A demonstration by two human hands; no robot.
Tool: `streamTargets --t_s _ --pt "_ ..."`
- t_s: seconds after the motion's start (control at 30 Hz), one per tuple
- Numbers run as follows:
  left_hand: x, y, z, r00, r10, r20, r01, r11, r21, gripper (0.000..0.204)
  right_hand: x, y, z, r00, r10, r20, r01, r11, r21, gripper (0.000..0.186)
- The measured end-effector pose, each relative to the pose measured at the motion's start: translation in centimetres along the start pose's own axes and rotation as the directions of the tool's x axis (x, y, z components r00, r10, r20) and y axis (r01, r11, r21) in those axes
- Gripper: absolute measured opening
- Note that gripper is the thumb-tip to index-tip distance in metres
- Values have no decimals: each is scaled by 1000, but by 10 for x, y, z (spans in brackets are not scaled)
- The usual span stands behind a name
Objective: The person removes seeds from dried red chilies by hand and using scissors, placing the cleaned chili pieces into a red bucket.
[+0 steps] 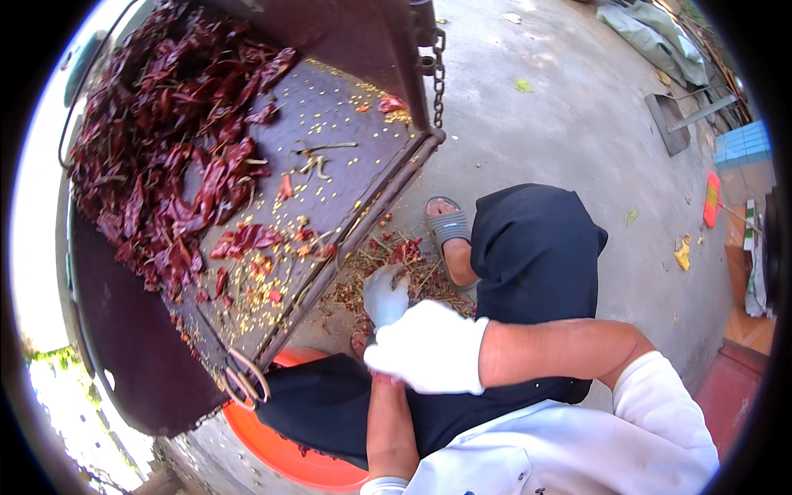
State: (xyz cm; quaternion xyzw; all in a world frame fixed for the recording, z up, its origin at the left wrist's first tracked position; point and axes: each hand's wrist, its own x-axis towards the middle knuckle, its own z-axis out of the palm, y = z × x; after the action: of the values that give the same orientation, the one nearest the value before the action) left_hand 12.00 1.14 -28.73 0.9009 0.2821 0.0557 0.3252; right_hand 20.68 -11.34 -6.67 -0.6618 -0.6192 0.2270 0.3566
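Observation:
My left hand (385,299), in a greyish glove with dark fingertips, is raised above a pile of stems and chilli scraps (433,280) on the ground. Its fingers look curled together, and whatever is in them is hidden. My right hand (425,346), in a white glove, crosses over the left wrist and looks closed around the glove's cuff there; its fingertips are mostly out of sight. To the left, a dark metal cart bed (318,198) carries a heap of dried red chillies (165,140) and scattered yellow seeds. Scissors (243,378) lie on its near edge.
An orange basin (289,458) with red pieces stands below the cart, partly under my left leg. A chain (439,78) hangs at the cart's corner. My sandalled foot (450,227) is beside the scrap pile. A metal dustpan (670,124) and an orange brush (711,200) are at the right.

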Motion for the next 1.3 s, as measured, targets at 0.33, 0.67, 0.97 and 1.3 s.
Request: streamTargets --t_s 0.33,0.67,0.97,1.3 --pt "-95 50 -106 910 -414 7 230 492 -840 18 -7 7 -15 951 301 72 -284 941 -184 42" --pt "-76 -2 -56 921 -387 45 386 922 39 23 -11 10 -67 962 236 -136 -194 945 264 31" --pt "-65 -11 75 694 -259 671 -60 909 413 41 -14 13 -91 840 443 -315 -177 771 612 26" --pt "-49 -64 86 907 -201 369 50 924 379 33 -22 21 -102 797 485 -359 -264 815 516 34"
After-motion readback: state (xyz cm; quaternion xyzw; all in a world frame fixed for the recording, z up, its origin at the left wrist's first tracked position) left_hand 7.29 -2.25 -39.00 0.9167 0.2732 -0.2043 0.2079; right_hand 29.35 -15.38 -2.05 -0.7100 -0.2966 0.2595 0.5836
